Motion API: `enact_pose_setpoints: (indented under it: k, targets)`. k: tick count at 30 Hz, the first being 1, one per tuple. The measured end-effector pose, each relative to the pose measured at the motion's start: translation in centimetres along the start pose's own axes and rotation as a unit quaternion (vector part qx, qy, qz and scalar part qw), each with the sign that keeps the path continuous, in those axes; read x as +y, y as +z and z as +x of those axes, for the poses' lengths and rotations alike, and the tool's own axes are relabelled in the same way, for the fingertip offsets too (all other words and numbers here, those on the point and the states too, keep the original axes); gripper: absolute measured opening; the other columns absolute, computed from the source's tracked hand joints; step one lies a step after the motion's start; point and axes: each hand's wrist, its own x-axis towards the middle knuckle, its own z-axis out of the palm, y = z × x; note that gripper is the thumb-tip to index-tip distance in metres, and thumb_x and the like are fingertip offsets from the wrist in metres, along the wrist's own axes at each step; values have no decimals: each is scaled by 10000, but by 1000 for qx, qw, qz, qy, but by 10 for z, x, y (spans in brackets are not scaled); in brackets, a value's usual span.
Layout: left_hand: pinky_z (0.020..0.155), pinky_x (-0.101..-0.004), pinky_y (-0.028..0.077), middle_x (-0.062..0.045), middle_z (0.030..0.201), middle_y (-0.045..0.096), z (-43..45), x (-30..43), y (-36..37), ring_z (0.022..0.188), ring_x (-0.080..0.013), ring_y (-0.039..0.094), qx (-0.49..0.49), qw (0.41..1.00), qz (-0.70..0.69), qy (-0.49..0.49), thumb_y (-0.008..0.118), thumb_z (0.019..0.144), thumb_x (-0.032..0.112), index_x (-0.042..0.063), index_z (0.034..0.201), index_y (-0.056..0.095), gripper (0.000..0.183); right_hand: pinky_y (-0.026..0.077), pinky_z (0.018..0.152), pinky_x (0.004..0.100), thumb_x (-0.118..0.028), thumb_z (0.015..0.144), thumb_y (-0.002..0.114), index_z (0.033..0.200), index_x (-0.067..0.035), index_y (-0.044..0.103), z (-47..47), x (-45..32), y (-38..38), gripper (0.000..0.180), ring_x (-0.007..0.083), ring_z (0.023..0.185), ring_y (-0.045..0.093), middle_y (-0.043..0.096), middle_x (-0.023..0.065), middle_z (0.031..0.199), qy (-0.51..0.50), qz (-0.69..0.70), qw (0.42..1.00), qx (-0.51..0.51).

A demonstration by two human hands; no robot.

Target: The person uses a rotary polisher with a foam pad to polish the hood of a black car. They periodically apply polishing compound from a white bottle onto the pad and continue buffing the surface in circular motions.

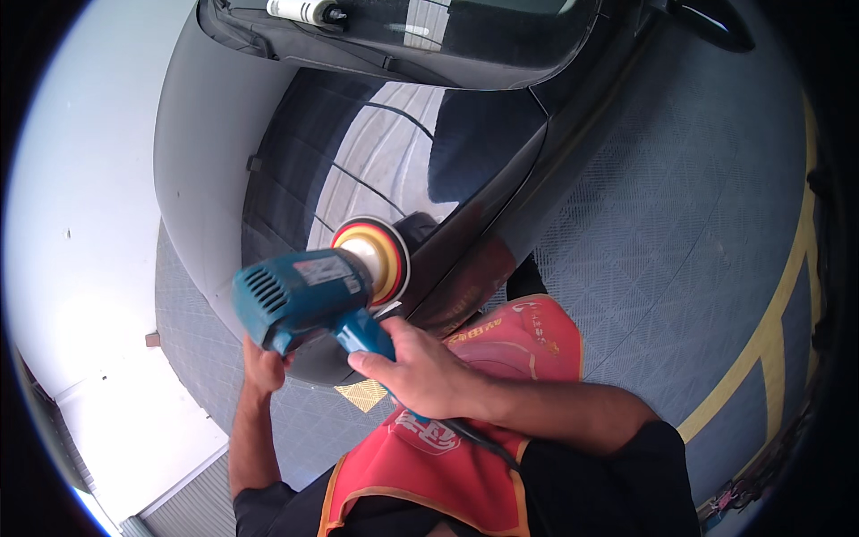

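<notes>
A teal electric polisher (305, 288) is held between my two hands. My right hand (429, 369) is closed around its rear handle, where a black cord hangs down. On the polisher's far side, my left hand (265, 362) grips the underside or a side handle; its fingers are mostly hidden by the motor housing. The round pad (386, 262), with white, red and yellow rings, is tilted at the glossy black car hood (490, 141), near its front edge. Whether the pad touches the paint is hard to tell.
A white bottle (298, 11) with a dark cap lies at the base of the windshield. The side mirror (715, 23) sticks out at the upper right. A white wall (80, 221) stands left of the car. Grey grid floor tiles (644, 268) with yellow lines surround it. A red apron covers my front.
</notes>
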Motion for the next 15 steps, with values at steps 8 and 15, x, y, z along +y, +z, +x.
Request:
enact_pose_setpoints:
  k: [8, 15]
  targets:
    - [436, -254, 386, -29, 626, 616, -9, 49, 29, 497, -87, 544, -5, 1000, 0, -12, 575, 1015, 309, 13, 881, 671, 338, 524, 954, 450, -478, 1023, 638, 1333, 89, 561, -29, -26, -44, 651, 352, 1066, 708, 711, 249, 1097, 12, -5, 1000, -20]
    - [464, -247, 419, -87, 810, 662, 85, 143, 92, 565, -124, 585, -109, 986, 45, 116, 613, 1027, 381, -13, 1157, 649, 416, 546, 827, 381, -480, 1048, 641, 1275, 67, 560, -88, -62, -143, 597, 214, 926, 695, 676, 172, 994, -10, 103, 993, 53]
